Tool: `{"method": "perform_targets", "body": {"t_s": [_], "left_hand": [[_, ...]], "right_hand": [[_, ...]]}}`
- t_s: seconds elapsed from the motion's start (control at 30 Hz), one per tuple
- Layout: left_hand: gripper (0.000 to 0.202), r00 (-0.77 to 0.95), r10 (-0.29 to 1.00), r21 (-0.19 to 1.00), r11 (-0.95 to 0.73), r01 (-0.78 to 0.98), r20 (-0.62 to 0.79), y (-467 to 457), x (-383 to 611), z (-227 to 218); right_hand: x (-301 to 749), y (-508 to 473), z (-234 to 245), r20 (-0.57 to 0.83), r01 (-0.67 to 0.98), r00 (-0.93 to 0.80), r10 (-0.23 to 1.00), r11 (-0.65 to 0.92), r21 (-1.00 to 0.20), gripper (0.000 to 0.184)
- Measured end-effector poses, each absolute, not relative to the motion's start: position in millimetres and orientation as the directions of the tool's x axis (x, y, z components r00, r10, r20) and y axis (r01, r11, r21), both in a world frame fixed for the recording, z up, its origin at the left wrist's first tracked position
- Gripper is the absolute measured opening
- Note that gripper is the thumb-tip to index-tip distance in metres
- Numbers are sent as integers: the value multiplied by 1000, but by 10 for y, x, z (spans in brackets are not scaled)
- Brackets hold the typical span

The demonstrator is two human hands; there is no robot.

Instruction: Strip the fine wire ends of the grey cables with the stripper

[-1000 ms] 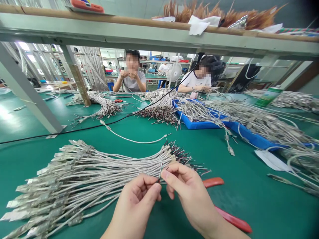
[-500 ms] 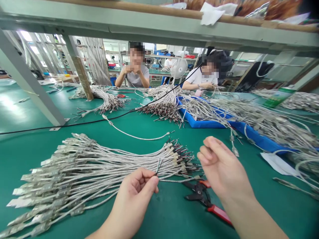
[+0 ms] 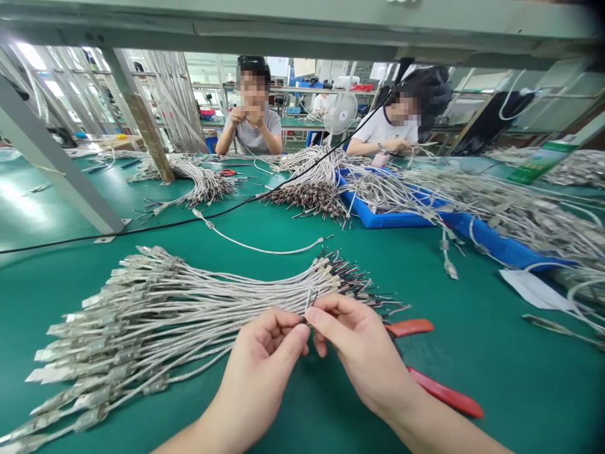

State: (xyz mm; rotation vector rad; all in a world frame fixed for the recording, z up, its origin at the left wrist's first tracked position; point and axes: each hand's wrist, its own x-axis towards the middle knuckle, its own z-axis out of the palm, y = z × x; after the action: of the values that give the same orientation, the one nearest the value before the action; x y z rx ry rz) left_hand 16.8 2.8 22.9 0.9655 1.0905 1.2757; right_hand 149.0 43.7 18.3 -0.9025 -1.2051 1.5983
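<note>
My left hand is closed in a pinch on the end of a cable, where thin wires stick up between the fingertips. My right hand meets it there, its thumb and forefinger closed at the same wires. Behind both hands a bundle of white braided cables lies on the green table, connectors at the left and dark wire ends at the right. Red-handled wire strippers lie under my right hand, which hides their jaws.
A single cable lies beyond the bundle. Blue trays heaped with cables stand at right, near a white paper. A black cord crosses the table. Two people sit opposite, under a metal beam.
My right hand has come left and down from above the wire strippers to meet my left hand at the wires. The left hand keeps its pinch. The view has tilted slightly downward.
</note>
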Motion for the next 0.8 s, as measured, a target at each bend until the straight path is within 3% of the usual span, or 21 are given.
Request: {"method": "perform_targets", "body": {"t_s": [0.37,0.57,0.7,0.8], "left_hand": [[28,7,994,975,111,-191,-112,3,191,176],[39,11,995,961,102,-256,-103,0,217,108],[44,33,998,938,55,-343,-47,34,222,0],[49,-7,997,928,75,-366,-83,56,225,-23]], "right_hand": [[1500,392,238,-95,-412,-291,952,-214,-886,23],[1537,433,204,-2,-318,-404,915,-143,-937,25],[1537,423,164,63,-297,-402,914,-66,-952,27],[1530,447,117,86,-261,-413,907,-27,-965,31]]}}
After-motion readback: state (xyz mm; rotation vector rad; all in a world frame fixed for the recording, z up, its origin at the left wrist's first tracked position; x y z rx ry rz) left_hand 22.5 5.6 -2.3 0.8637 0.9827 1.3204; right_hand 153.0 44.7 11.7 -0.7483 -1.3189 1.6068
